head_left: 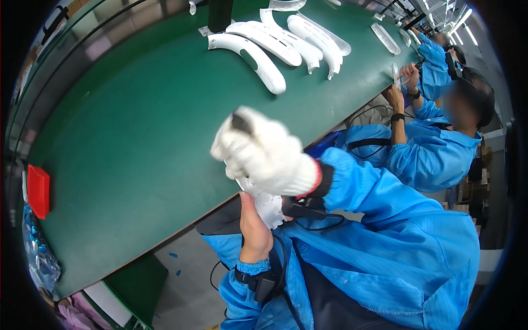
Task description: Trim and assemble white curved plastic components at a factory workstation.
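Note:
My bare left hand (255, 235) is closed on a white plastic shell (268, 207), thumb along its side, just off the near edge of the green table. The shell's inner side shows small ribs and posts. Above its upper end is my right hand (265, 151), in a white knitted glove with a red-edged cuff. Its fingers are curled into a fist, slightly blurred. A dark spot shows at the top of the fist; whatever the fingers grip is hidden. The glove covers the upper part of the shell.
Several curved white shells (250, 58) lie at the back of the green table (126, 132), beside a black post (220, 15). A red bin (38, 191) and a clear bag of small blue pieces (41, 253) are at the left. Co-workers in blue (429, 148) sit along the right.

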Available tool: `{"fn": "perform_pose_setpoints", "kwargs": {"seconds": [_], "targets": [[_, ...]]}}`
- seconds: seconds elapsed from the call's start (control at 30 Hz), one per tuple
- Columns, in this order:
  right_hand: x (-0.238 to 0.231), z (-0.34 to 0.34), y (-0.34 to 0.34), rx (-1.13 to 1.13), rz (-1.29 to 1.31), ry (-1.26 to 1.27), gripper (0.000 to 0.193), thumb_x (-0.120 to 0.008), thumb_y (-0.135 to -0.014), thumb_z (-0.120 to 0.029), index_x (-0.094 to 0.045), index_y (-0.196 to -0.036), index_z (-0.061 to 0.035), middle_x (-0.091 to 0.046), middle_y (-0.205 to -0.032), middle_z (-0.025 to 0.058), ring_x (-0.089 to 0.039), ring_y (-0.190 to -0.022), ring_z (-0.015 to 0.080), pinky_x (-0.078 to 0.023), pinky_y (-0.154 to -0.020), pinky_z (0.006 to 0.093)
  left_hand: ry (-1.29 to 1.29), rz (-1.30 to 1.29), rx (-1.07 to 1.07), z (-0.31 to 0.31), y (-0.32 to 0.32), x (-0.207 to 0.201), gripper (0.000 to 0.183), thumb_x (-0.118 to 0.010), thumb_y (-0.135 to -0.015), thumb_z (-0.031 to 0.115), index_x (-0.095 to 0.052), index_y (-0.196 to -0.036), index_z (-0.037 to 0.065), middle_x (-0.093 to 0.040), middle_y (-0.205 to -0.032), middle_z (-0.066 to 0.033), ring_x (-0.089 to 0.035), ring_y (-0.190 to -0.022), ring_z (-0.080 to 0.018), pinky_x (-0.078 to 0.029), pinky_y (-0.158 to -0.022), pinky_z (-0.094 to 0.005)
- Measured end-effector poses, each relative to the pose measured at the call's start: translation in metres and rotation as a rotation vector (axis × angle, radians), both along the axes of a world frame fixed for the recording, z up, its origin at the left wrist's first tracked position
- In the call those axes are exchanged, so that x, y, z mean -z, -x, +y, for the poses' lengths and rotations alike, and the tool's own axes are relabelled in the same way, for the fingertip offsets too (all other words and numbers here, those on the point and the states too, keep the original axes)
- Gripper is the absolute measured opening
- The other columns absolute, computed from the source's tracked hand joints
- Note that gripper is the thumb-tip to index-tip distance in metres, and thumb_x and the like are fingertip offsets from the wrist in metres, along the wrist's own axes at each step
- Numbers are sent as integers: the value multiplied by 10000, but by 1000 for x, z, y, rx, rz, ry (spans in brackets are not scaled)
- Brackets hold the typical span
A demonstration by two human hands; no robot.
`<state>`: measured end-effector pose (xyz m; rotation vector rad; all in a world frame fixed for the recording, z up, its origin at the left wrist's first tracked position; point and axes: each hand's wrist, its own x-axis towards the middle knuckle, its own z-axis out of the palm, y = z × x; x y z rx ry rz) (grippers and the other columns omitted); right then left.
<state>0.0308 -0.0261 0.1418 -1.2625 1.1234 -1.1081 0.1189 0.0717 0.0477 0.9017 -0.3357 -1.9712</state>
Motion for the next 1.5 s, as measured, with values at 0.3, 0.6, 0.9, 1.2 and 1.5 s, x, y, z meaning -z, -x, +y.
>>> {"fn": "perform_pose_setpoints", "kwargs": {"seconds": [0.3,0.6,0.9,1.2,1.5], "targets": [[4,-4,1,11,-76,-34,226,-501,-988,-240,-529,-962,-18,-601,-783,62,-562,-583,92,-470,-516,244,-13,-68,-4,1,1,2,618,-292,-1020,526,-406,-1352,19,-620,-1107,-135,-661,-886,-240,-579,-620,-386],[13,-6,0,-5,-48,-119,200,-513,-989,-208,-524,-954,-12,-601,-801,81,-535,-585,89,-481,-540,250,1,238,-63,-11,0,9,625,-327,-1024,501,-350,-1431,28,-511,-1365,-123,-534,-1222,-265,-446,-1006,-393],[3,-14,4,-14,-123,-212,266,-534,-975,-281,-536,-972,-16,-574,-725,43,-505,-501,81,-448,-460,249,79,181,18,-16,0,8,630,-251,-1016,555,-457,-1293,28,-630,-1048,-112,-646,-863,-215,-549,-695,-353],[4,-31,-3,-88,-102,-387,318,-568,-965,-334,-531,-930,-20,-521,-664,20,-472,-464,82,-448,-442,248,47,161,11,-16,4,8,608,-250,-1013,557,-466,-1261,46,-637,-987,-116,-645,-705,-225,-521,-553,-343],[8,-33,-9,-65,89,-368,368,-509,-969,-385,-536,-903,-24,-515,-656,24,-484,-454,96,-435,-434,266,9,113,-12,-14,2,6,639,-305,-1023,519,-345,-1419,20,-515,-1339,-139,-558,-1177,-266,-468,-960,-380]]}}
